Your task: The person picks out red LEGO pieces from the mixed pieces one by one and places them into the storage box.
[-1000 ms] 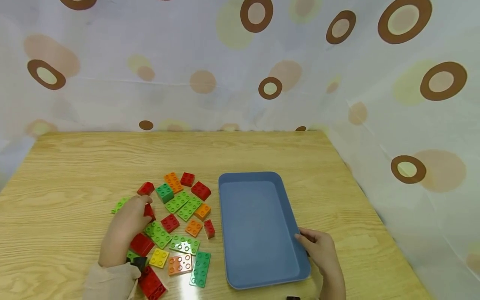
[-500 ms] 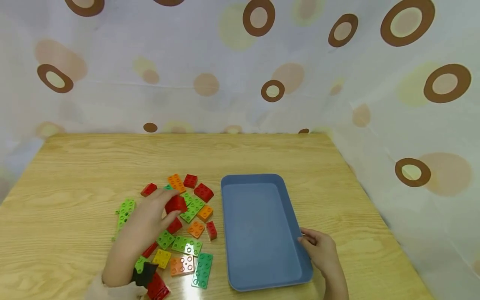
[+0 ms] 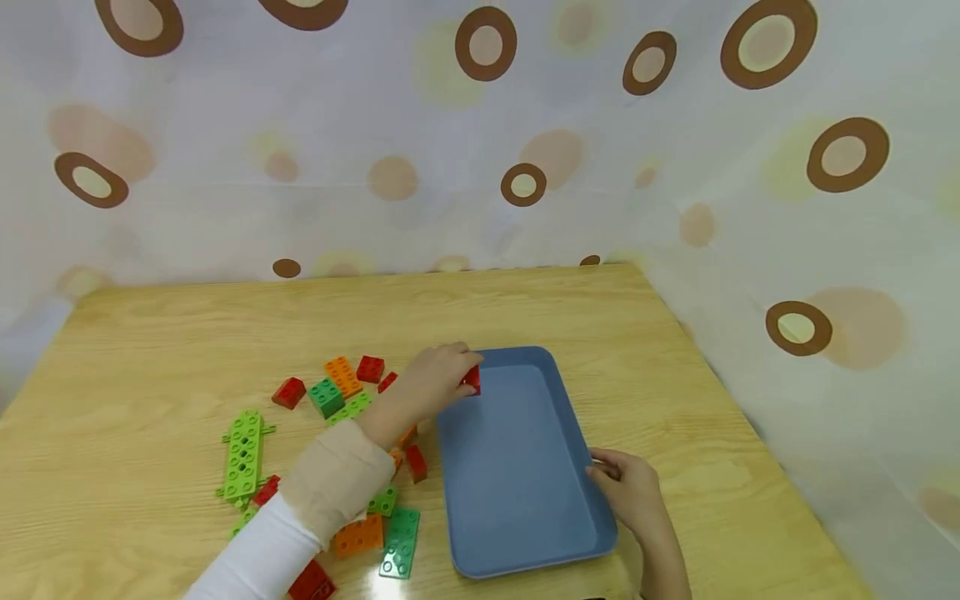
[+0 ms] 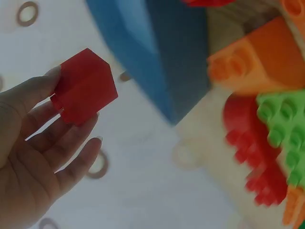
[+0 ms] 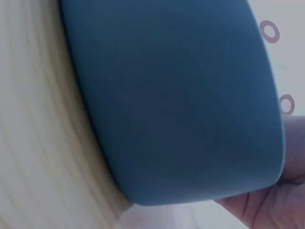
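My left hand [image 3: 429,382] pinches a red toy brick [image 3: 472,379] over the far left corner of the blue tray [image 3: 525,467]. In the left wrist view the thumb and fingertips of the hand [image 4: 35,157] grip the red brick [image 4: 86,88], which is apart from the tray [image 4: 143,52]. At the tray's right side, my right hand [image 3: 630,493] holds the rim with its thumb over the edge. The tray wall [image 5: 176,105] fills most of the right wrist view and partly hides that hand [image 5: 276,202].
Left of the tray lie several loose bricks, among them a teal block [image 3: 326,397], an orange plate [image 3: 343,377], a red brick [image 3: 288,392] and a green plate [image 3: 400,542]. A long lime-green base [image 3: 243,456] lies farther left. My left forearm covers some bricks.
My left hand picked the red brick up from the pile and carried it right to above the tray. The right hand stays on the tray's rim. The head view shifted slightly.
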Motion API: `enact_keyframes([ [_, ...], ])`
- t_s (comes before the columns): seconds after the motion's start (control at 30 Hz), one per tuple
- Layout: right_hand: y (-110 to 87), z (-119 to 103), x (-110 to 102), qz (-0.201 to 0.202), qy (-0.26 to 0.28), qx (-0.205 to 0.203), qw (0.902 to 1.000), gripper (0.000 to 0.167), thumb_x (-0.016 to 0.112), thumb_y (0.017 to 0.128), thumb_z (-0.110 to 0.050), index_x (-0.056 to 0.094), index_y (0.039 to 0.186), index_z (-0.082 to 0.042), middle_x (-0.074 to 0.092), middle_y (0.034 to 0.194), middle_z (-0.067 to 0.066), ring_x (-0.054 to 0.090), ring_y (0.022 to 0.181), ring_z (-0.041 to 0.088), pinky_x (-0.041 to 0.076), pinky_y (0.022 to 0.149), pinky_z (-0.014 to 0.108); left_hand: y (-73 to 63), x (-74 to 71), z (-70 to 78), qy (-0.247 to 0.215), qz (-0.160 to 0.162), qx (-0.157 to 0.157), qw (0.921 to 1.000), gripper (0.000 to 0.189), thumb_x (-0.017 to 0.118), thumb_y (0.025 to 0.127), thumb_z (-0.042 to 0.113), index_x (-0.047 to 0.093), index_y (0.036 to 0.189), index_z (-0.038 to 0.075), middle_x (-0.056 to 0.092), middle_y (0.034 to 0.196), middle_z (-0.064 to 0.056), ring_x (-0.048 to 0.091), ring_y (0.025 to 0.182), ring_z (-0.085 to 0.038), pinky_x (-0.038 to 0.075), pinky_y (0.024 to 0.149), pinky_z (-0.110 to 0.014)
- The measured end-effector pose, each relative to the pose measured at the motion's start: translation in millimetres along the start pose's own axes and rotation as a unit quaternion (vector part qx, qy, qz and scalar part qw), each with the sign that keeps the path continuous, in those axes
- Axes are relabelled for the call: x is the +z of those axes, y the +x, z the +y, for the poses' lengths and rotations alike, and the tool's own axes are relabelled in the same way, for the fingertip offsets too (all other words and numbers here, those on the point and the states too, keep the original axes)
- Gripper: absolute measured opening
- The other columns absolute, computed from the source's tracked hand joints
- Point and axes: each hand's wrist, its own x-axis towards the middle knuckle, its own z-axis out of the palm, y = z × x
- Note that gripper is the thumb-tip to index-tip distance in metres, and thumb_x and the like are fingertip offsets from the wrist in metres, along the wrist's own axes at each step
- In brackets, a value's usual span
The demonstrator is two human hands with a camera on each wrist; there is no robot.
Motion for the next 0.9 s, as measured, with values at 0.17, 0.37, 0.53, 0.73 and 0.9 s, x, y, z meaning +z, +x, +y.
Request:
enact_keyframes([
  [0.17, 0.7, -1.8, 5.3, -0.01, 0.012, -0.006, 0.9999, 0.028, 0.06, 0.083, 0.003, 0.062, 0.109, 0.012, 0.069, 0.092, 0.022, 0.067, 0.08, 0.021, 0.05, 0.06, 0.018, 11.6, 24.2, -14.7, 0.032, -0.015, -0.015, 0.9992, 0.017, 0.07, 0.082, 0.011, 0.065, 0.094, 0.0, 0.064, 0.088, -0.012, 0.061, 0.081, -0.023, 0.053, 0.069, -0.035],
  [0.37, -0.5, -3.4, 4.4, 0.001, 0.003, 0.002, 1.0, 0.029, 0.061, 0.082, 0.002, 0.063, 0.109, 0.011, 0.07, 0.091, 0.02, 0.066, 0.079, 0.019, 0.049, 0.06, 0.017, 17.8, 32.6, -25.7, 0.049, -0.03, -0.028, 0.9979, 0.011, 0.069, 0.082, 0.011, 0.063, 0.085, 0.002, 0.063, 0.082, -0.011, 0.06, 0.076, -0.023, 0.052, 0.066, -0.038],
  [0.53, -0.9, -2.4, 1.2, 0.007, -0.004, -0.005, 1.0, 0.028, 0.062, 0.082, 0.002, 0.063, 0.109, 0.011, 0.07, 0.091, 0.021, 0.066, 0.081, 0.02, 0.049, 0.061, 0.017, 22.5, 35.6, -25.8, 0.048, -0.039, -0.034, 0.9975, 0.01, 0.068, 0.082, 0.01, 0.063, 0.084, 0.002, 0.063, 0.081, -0.012, 0.06, 0.077, -0.025, 0.051, 0.069, -0.042],
  [0.73, -1.8, 0.4, -1.0, 0.011, -0.002, -0.006, 0.9999, 0.028, 0.062, 0.081, 0.003, 0.063, 0.107, 0.012, 0.069, 0.091, 0.021, 0.066, 0.08, 0.021, 0.05, 0.061, 0.016, 24.4, 40.7, -23.4, 0.043, -0.051, -0.047, 0.9966, 0.01, 0.067, 0.083, 0.01, 0.064, 0.089, 0.001, 0.065, 0.085, -0.012, 0.059, 0.081, -0.025, 0.049, 0.076, -0.044],
  [0.9, -1.7, 1.4, -0.5, 0.012, 0.0, -0.006, 0.9999, 0.027, 0.062, 0.081, 0.003, 0.063, 0.107, 0.012, 0.069, 0.09, 0.02, 0.066, 0.079, 0.02, 0.05, 0.061, 0.017, 24.1, 41.0, -25.8, 0.038, -0.035, -0.032, 0.9982, 0.01, 0.068, 0.082, 0.008, 0.063, 0.086, 0.001, 0.064, 0.08, -0.012, 0.058, 0.074, -0.024, 0.051, 0.069, -0.039],
])
